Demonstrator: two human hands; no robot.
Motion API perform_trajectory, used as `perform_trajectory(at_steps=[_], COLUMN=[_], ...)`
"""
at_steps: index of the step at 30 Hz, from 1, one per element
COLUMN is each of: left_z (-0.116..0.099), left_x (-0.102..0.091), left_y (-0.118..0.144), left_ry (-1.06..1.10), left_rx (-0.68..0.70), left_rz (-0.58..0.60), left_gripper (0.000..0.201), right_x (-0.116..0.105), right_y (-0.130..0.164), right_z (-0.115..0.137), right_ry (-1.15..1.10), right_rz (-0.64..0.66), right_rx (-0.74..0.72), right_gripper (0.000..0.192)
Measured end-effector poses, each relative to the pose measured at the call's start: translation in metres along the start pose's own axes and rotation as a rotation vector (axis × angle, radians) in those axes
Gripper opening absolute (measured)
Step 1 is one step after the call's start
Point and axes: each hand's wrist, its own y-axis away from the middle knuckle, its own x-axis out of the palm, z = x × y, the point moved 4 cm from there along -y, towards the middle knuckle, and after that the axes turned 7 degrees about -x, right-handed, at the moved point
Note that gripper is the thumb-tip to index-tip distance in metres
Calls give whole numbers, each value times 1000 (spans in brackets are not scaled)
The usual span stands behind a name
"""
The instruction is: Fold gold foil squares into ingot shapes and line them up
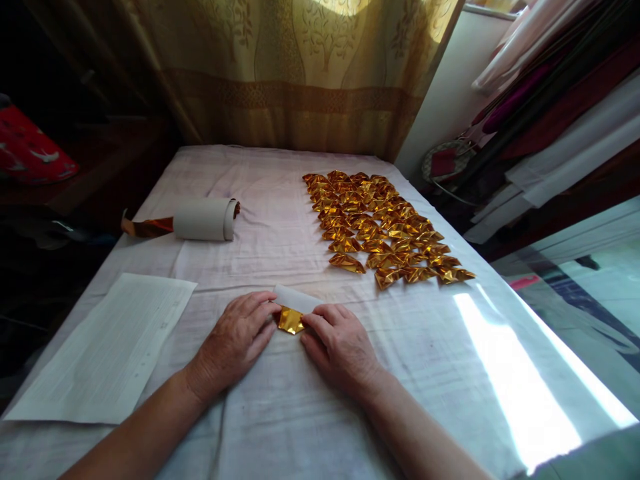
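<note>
A small sheet of gold foil paper (291,320), white on its back, lies on the cloth-covered table (260,253) near the front. My left hand (235,343) presses its left side with the fingertips. My right hand (337,343) pinches and folds its right edge. The white back of the sheet sticks up behind my fingers. Beyond my right hand, several folded gold paper pieces (380,223) lie in neat rows.
A roll of white-backed gold paper (205,219) lies at the left middle, its loose end trailing left. A large white paper sheet (107,347) rests at the front left. A curtain hangs behind the table; stacked fabrics stand at the right.
</note>
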Motion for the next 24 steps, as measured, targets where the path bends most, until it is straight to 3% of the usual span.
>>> perform_trajectory(at_steps=[5, 12, 24], left_z=[7, 2, -9], left_x=[-3, -5, -6], left_y=[-3, -4, -7], left_ry=[-59, -70, -126], left_rx=[30, 31, 84], left_rz=[35, 49, -36], left_gripper=[25, 21, 26], right_x=[0, -2, -3], right_y=[1, 0, -3], right_z=[-1, -3, -10], right_ry=[-16, -63, -87], right_rz=[-7, -14, -14], right_rx=[12, 13, -5], right_gripper=[18, 20, 15])
